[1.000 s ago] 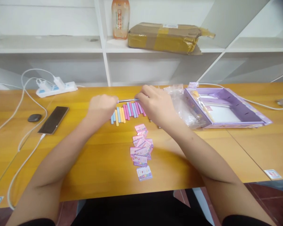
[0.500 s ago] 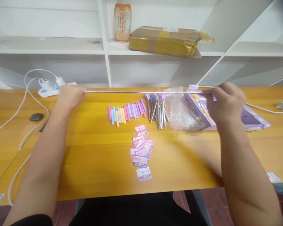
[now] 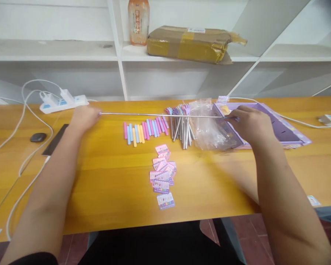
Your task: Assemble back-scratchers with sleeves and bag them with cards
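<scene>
A thin metal telescopic back scratcher (image 3: 143,114) is drawn out long, stretched level between my two hands above the table. My left hand (image 3: 86,117) is closed around its left end. At the other end, my right hand (image 3: 249,124) pinches it, with a bit of bluish colour showing at the fingers. Under the rod lies a bunch of short metal back scratchers (image 3: 184,129) with small pink, blue and purple hand-shaped heads. To their left, pink, blue and yellow sticks (image 3: 143,131) lie in a row. Small printed cards (image 3: 163,186) overlap in a loose column nearer me.
A clear plastic bag (image 3: 213,134) lies against an open purple box (image 3: 289,132) on the right. A power strip (image 3: 63,104) with white cables, a black mouse (image 3: 38,137) and a dark phone-like slab (image 3: 55,140) are left. Shelves behind hold a taped carton (image 3: 187,44) and bottle (image 3: 138,24).
My right hand has come slightly left and down, and the rod sits a little lower in view. More of the purple box shows. The whole view has shifted slightly.
</scene>
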The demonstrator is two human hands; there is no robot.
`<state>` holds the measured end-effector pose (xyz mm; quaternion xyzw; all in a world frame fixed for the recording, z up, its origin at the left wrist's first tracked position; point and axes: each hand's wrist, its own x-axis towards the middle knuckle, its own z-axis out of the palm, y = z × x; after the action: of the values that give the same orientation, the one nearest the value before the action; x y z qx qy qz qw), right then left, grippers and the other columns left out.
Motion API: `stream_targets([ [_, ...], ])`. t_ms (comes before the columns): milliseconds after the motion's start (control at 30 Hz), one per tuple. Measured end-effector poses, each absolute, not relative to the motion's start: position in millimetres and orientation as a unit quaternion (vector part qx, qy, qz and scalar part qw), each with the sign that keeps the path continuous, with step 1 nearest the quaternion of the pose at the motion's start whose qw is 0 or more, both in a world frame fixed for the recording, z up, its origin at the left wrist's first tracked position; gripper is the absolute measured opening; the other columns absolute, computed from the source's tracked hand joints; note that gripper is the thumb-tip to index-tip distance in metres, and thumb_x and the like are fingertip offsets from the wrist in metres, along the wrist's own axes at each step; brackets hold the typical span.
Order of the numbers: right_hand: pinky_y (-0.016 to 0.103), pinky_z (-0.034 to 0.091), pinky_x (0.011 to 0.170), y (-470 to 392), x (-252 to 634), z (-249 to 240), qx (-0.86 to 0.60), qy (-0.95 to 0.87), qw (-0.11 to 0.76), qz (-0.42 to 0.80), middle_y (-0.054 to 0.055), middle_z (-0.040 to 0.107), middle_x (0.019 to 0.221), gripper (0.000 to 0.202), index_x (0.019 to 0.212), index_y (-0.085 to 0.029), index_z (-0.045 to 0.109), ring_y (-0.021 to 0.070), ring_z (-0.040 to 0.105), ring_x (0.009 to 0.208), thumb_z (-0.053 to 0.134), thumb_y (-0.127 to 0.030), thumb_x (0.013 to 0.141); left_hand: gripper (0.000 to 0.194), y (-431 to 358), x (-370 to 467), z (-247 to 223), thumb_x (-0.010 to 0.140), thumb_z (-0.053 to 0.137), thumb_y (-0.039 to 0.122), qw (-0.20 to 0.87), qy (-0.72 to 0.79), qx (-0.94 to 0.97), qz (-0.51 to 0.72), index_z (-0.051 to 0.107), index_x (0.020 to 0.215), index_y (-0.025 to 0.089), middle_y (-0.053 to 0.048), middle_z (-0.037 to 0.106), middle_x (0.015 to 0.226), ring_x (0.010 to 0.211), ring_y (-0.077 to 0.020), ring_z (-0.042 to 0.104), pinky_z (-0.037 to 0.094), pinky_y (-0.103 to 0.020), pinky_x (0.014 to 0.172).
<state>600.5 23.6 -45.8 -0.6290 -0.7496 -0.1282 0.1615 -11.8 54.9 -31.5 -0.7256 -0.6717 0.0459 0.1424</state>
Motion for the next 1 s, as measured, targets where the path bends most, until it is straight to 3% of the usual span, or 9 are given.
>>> stream_targets([
  [200, 0.038, 0.033, 0.074, 42, 581, -32, -0.620, -0.750, 0.146, -0.180, 0.016, 0.073, 0.107, 0.016, 0.093, -0.020, 0.070, 0.0253, 0.058, 0.089, 0.056, -0.022, 0.100, 0.034, 59, -21, -35, 0.108, 0.043, 0.026, 0.143, -0.694, -0.703, 0.062, 0.076, 0.109, 0.018, -0.008, 0.070, 0.091, 0.092, -0.0239, 0.057, 0.036, -0.034, 0.080],
  [433, 0.037, 0.032, 0.077, 59, 502, -8, -0.554, -0.792, 0.169, -0.195, 0.013, 0.072, 0.102, 0.025, 0.091, -0.018, 0.072, 0.0247, 0.056, 0.091, 0.054, -0.023, 0.108, 0.039, 61, 23, -44, 0.106, 0.043, 0.030, 0.141, -0.692, -0.707, 0.053, 0.080, 0.111, 0.019, -0.018, 0.080, 0.108, 0.107, -0.0362, 0.073, 0.047, -0.040, 0.084],
  [633, 0.038, 0.031, 0.079, 17, 339, -14, -0.389, -0.896, 0.141, -0.161, 0.012, 0.071, 0.100, 0.037, 0.100, -0.017, 0.074, 0.0249, 0.056, 0.092, 0.041, -0.003, 0.108, 0.026, 27, 113, -53, 0.095, 0.053, 0.022, 0.029, -0.659, -0.751, 0.025, 0.073, 0.079, 0.022, -0.017, 0.075, 0.081, 0.081, -0.0331, 0.072, 0.042, -0.039, 0.070],
  [700, 0.037, 0.032, 0.078, 8, 322, -14, -0.384, -0.904, 0.123, -0.143, 0.014, 0.073, 0.105, 0.032, 0.105, -0.014, 0.075, 0.0247, 0.059, 0.095, 0.045, -0.002, 0.107, 0.024, 21, 119, -54, 0.092, 0.055, 0.021, 0.023, -0.653, -0.757, 0.021, 0.067, 0.071, 0.023, -0.015, 0.071, 0.074, 0.077, -0.0324, 0.071, 0.040, -0.039, 0.069],
  [767, 0.035, 0.034, 0.076, 8, 331, -9, -0.390, -0.907, 0.114, -0.108, 0.013, 0.076, 0.108, 0.020, 0.107, -0.015, 0.076, 0.0234, 0.062, 0.094, 0.057, -0.008, 0.107, 0.024, 20, 119, -57, 0.091, 0.057, 0.022, 0.008, -0.650, -0.760, -0.004, 0.060, 0.067, 0.024, -0.013, 0.067, 0.070, 0.076, -0.0327, 0.069, 0.040, -0.039, 0.069],
  [833, 0.033, 0.036, 0.074, 17, 361, 0, -0.432, -0.892, 0.117, -0.056, 0.010, 0.077, 0.102, 0.013, 0.106, -0.018, 0.078, 0.0220, 0.064, 0.087, 0.067, -0.025, 0.108, 0.025, 22, 120, -64, 0.092, 0.056, 0.023, -0.015, -0.646, -0.762, -0.043, 0.054, 0.067, 0.025, -0.011, 0.065, 0.069, 0.076, -0.0323, 0.069, 0.041, -0.039, 0.070],
  [933, 0.034, 0.041, 0.074, 44, 426, 15, -0.574, -0.812, 0.110, -0.013, 0.010, 0.075, 0.086, 0.042, 0.095, -0.020, 0.080, 0.0240, 0.065, 0.079, 0.060, -0.053, 0.111, 0.026, 22, 127, -76, 0.095, 0.055, 0.026, -0.043, -0.632, -0.770, -0.078, 0.046, 0.071, 0.025, -0.005, 0.064, 0.070, 0.074, -0.0270, 0.068, 0.044, -0.037, 0.072],
  [1000, 0.038, 0.047, 0.080, 67, 471, 19, -0.662, -0.743, 0.092, -0.024, 0.015, 0.076, 0.088, 0.048, 0.096, -0.017, 0.081, 0.0287, 0.069, 0.087, 0.058, -0.057, 0.111, 0.028, 20, 133, -82, 0.097, 0.057, 0.029, -0.082, -0.630, -0.763, -0.120, 0.042, 0.073, 0.026, -0.001, 0.060, 0.067, 0.069, -0.0231, 0.065, 0.045, -0.035, 0.073],
])
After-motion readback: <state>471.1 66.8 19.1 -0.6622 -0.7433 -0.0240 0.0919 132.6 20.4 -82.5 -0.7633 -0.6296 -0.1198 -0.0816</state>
